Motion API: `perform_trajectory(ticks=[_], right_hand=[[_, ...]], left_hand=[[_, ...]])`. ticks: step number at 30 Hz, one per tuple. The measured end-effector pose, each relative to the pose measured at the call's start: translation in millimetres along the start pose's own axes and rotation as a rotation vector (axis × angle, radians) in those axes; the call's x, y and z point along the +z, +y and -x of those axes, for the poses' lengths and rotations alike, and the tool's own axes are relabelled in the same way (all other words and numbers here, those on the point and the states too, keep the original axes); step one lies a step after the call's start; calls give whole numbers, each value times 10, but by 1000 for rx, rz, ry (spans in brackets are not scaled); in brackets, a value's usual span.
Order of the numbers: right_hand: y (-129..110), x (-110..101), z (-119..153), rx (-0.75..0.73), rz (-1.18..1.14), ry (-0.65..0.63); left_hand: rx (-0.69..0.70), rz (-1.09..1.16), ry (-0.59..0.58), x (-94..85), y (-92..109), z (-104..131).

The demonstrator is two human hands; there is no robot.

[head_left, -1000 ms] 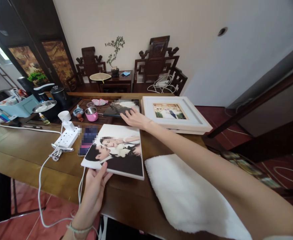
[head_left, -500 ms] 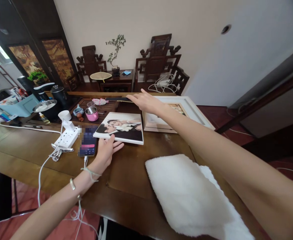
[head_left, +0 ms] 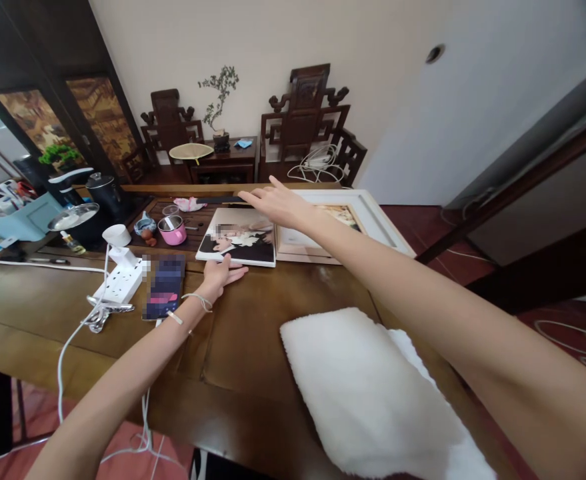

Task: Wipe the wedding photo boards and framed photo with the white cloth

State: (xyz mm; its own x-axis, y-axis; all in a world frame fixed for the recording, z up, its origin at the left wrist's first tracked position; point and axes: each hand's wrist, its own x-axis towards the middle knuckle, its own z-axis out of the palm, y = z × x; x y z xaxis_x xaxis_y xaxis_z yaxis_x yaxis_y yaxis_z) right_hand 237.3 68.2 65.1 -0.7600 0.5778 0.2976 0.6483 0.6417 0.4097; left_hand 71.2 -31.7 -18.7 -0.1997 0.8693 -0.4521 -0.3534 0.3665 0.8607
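Observation:
A white-edged photo panel [head_left: 245, 243], printed with a picture of two people, lies over the table's far half. At its near edge is my left hand [head_left: 219, 275], thumb over the top and the other fingers reaching out below. My right hand [head_left: 275, 203] is stretched out flat near the panel's far right corner, fingers extended. Its fingertips are beside the end of a dark flat strip [head_left: 217, 200]; contact cannot be made out. Just right of the panel lies a pale picture frame [head_left: 307, 250], partly covered by my right forearm.
A white fluffy cushion [head_left: 353, 380] lies near the front edge. To the left are a phone [head_left: 165, 287], a power strip [head_left: 123, 280] with a white cord, a pink cup [head_left: 173, 230] and a blue basket [head_left: 35, 217]. Dark wooden chairs [head_left: 305, 127] stand behind.
The photo panel has moved away from me and lower, toward the picture frame, with my left hand following at its near edge. My right hand stays outstretched over the far side. The view has shifted slightly.

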Motion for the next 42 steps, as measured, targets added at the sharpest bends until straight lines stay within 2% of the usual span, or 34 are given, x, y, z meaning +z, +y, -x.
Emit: perform_trajectory(ticks=[6, 12, 17, 19, 21, 22, 26, 28, 30, 33, 36, 39, 41, 42], right_hand=[[-16, 25, 11, -10, -11, -11], [-49, -5, 35, 7, -18, -43], [-59, 14, 82, 1, 9, -48], [-68, 25, 111, -9, 37, -42], [-86, 42, 141, -14, 48, -25], [-100, 55, 154, -12, 44, -13], [-184, 137, 169, -1, -32, 22], [-231, 146, 181, 14, -116, 37], [-275, 69, 267, 54, -250, 92], [-368, -265, 700, 170, -496, 267], [-568, -733, 1516, 443, -644, 391], [-900, -1028, 2398, 781, -635, 254], [-1155, -1049, 2815, 961, -652, 143], [-1279, -1018, 2948, 1034, -655, 127]], left_hand=[[-16, -106, -9, 63, 53, -184], [-41, -186, -29, 79, 68, -264], [-21, -228, -93, 0, 281, -191], [36, -158, -175, 4, 426, -145], [61, 139, -341, 58, 572, -140], [49, 230, -373, 102, 635, -163], [38, 376, -382, 334, 750, -395], [89, 376, -297, 422, 726, -530], [123, 360, -232, 455, 680, -625], [146, 363, -216, 398, 651, -671], [182, 372, -211, 262, 732, -620], [300, 369, -196, 109, 887, -477], [345, 371, -208, 12, 982, -313], [368, 382, -214, -35, 1017, -209]])
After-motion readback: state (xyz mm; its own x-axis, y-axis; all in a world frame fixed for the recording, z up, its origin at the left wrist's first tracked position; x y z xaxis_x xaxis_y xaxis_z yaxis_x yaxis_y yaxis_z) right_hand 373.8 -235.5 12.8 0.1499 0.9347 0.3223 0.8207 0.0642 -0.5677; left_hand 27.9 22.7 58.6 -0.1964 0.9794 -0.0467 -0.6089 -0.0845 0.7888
